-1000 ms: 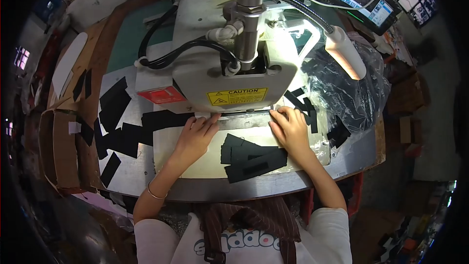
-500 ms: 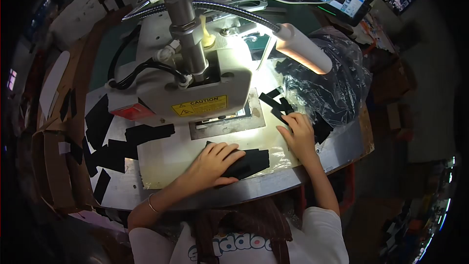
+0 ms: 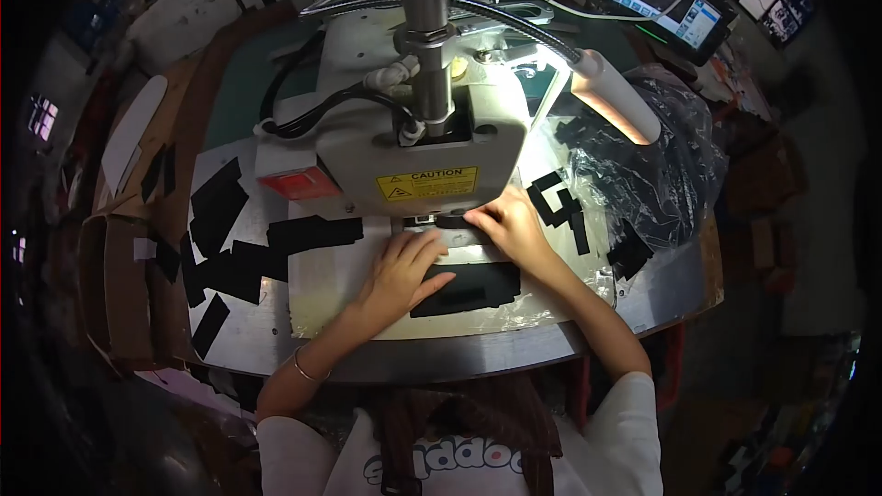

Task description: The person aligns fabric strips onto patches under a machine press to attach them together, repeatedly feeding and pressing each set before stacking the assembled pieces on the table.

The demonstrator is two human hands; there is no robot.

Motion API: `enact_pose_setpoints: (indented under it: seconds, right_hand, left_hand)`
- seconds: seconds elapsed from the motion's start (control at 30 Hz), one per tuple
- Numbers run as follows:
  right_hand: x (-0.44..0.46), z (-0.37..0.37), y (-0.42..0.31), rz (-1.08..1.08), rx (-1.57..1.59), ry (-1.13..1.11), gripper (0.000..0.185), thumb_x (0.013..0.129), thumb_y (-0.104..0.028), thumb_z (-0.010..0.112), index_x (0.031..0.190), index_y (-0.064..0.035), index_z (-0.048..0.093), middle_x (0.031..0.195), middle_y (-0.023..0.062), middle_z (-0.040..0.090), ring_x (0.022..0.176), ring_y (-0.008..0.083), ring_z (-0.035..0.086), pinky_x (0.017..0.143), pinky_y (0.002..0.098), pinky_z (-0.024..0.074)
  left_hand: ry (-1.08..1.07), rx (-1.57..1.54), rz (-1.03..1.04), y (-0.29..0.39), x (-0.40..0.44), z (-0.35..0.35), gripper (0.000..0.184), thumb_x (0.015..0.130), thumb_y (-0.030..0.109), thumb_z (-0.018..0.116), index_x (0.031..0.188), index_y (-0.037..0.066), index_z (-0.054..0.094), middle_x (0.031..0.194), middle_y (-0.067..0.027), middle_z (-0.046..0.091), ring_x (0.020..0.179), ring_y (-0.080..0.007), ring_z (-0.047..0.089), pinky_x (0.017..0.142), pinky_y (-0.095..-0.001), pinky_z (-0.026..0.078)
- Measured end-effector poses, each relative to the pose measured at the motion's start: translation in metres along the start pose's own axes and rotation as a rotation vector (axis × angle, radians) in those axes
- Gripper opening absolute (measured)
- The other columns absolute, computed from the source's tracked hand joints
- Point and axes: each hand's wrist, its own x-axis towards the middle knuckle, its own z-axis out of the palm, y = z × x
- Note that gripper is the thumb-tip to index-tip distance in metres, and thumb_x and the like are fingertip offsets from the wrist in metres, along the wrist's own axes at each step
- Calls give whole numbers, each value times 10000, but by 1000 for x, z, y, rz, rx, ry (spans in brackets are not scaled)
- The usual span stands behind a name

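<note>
Near the front edge of the table [image 3: 496, 351], resting the left hand [image 3: 401, 268] half-open, partly over black cloth [image 3: 478, 292], and pinching a black piece [image 3: 450, 221] with the right hand [image 3: 516, 228].

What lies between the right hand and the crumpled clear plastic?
In the head view, a few small black strips lie between the right hand and the crumpled clear plastic.

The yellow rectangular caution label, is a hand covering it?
No, the yellow rectangular caution label is fully visible, with the left hand and right hand both lower in view.
</note>
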Motion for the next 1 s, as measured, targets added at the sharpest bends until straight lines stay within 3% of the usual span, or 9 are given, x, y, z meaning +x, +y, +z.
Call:
enact_pose_setpoints:
  seconds: [0.1, 0.33, 0.43, 0.6, 0.7, 0.77, 0.9, 1.0]
  right_hand:
    - [17, 14, 6, -40, -161, 42, 123, 726, -126, 680, 694, -17, 633, 723, 118, 610, 762, 287, 516, 748, 378, 383]
    - [22, 18, 15, -112, -227, 6, 119, 690, -76, 670, 695, 15, 593, 690, 144, 573, 757, 303, 499, 739, 381, 382]
    - [23, 12, 8, -139, -190, -4, 121, 690, -74, 671, 750, -1, 595, 738, 138, 570, 762, 302, 497, 749, 387, 377]
    - [12, 8, -1, -294, -454, 125, 198, 714, -105, 679, 881, -40, 596, 872, 88, 565, 798, 262, 510, 781, 409, 375]
    - [-6, 5, -5, -352, -517, 62, 232, 745, -130, 675, 946, -37, 607, 935, 78, 579, 864, 242, 528, 829, 426, 374]
    - [-22, 4, -10, -351, -554, 7, 276, 777, -139, 665, 1017, -11, 614, 998, 92, 594, 926, 232, 539, 879, 441, 366]
    - [-27, 4, -13, -261, -570, 26, 269, 782, -98, 645, 1019, 23, 611, 989, 95, 596, 892, 225, 539, 870, 428, 369]
    - [-23, -1, -10, -263, -498, 4, 256, 779, -82, 640, 1013, 17, 613, 989, 95, 598, 869, 220, 541, 863, 418, 370]
  left_hand:
    - [15, 135, -42, -3, 5, 2, 357, 810, 307, 661, 1027, 48, 546, 1280, -72, 496, 1045, -282, 478, 907, -423, 376]
    - [6, 124, -16, -8, 14, 5, 323, 792, 289, 678, 962, 58, 530, 1173, -64, 526, 951, -269, 484, 854, -405, 382]
    - [21, 90, -9, -10, 15, 5, 318, 781, 272, 687, 961, 70, 520, 1102, -48, 537, 927, -257, 489, 836, -401, 382]
    - [23, 53, -11, -8, 19, -2, 302, 784, 234, 681, 983, 85, 509, 1001, -30, 563, 915, -252, 507, 826, -397, 383]
    - [-32, 114, -25, -8, 19, 2, 317, 776, 230, 680, 1000, 73, 520, 1045, -59, 571, 983, -237, 512, 836, -374, 384]
    - [-17, 88, -28, -6, 23, 3, 338, 786, 221, 671, 1050, 63, 532, 1054, -64, 564, 991, -244, 513, 863, -382, 383]
    - [-6, 77, -16, -1, 30, 15, 452, 823, 202, 634, 1239, 83, 503, 1043, -84, 562, 1018, -268, 507, 890, -403, 387]
    - [24, 156, 15, -1, 34, 25, 480, 844, 191, 608, 1292, 76, 483, 1118, -104, 532, 1077, -283, 473, 932, -414, 376]
